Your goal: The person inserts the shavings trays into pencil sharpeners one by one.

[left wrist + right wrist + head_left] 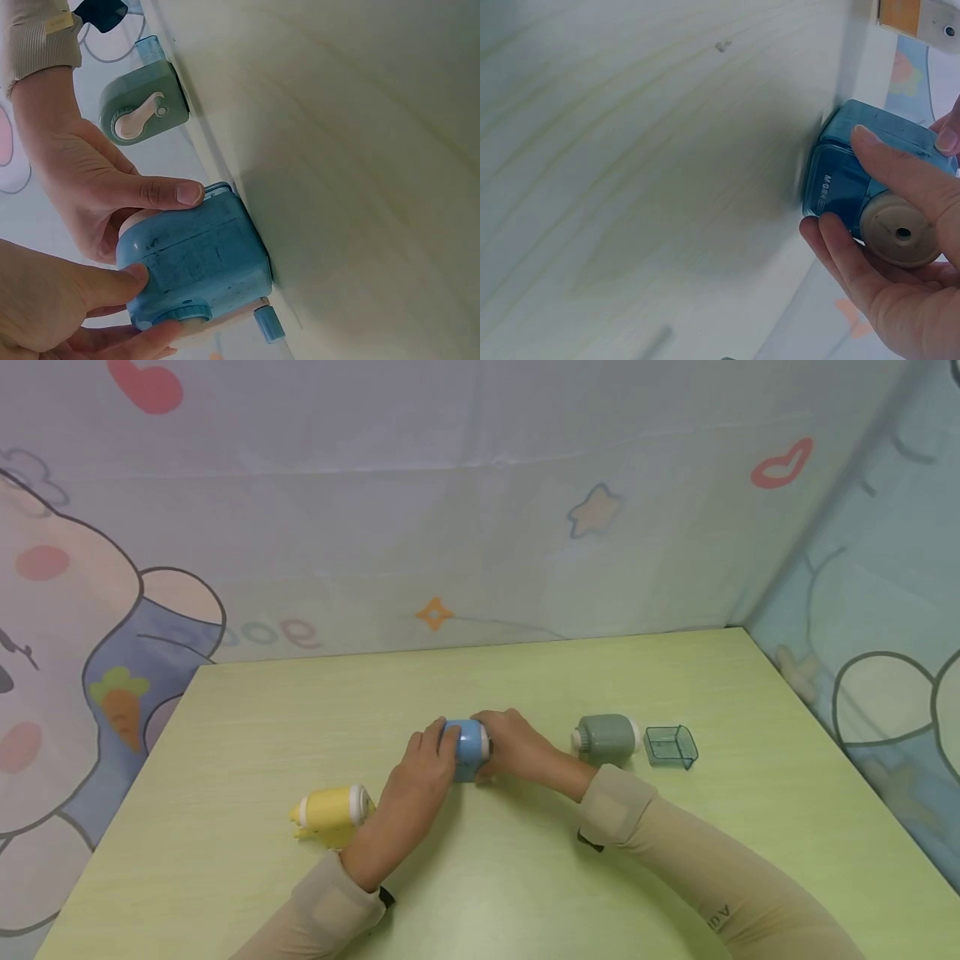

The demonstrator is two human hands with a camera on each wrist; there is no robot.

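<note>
Head: blue crank pencil sharpener sits mid-worktop, held from both ends. Left hand has its fingers over the top and left end; right hand grips the right end. Opposed hold probably keeps the light body from sliding. Grey-green pencil sharpener lies right, transparent tray just beside it, likely a shavings drawer. Yellow pencil sharpener is front-left; left forearm partly covers it, so that side looks tightest.

Left wrist: crank arm with blue knob juts from the blue body's left end. Left fingers grip around that end, thumb on the side; crank limits where they can go. Right thumb presses the same side nearer the drawer end.

Right wrist: right thumb one side, fingers the other, straddling drawer front and pencil-hole disc. Hole stays uncovered; reads as a steadying pinch. Base looks down on the worktop, full contact can't be confirmed.
</note>
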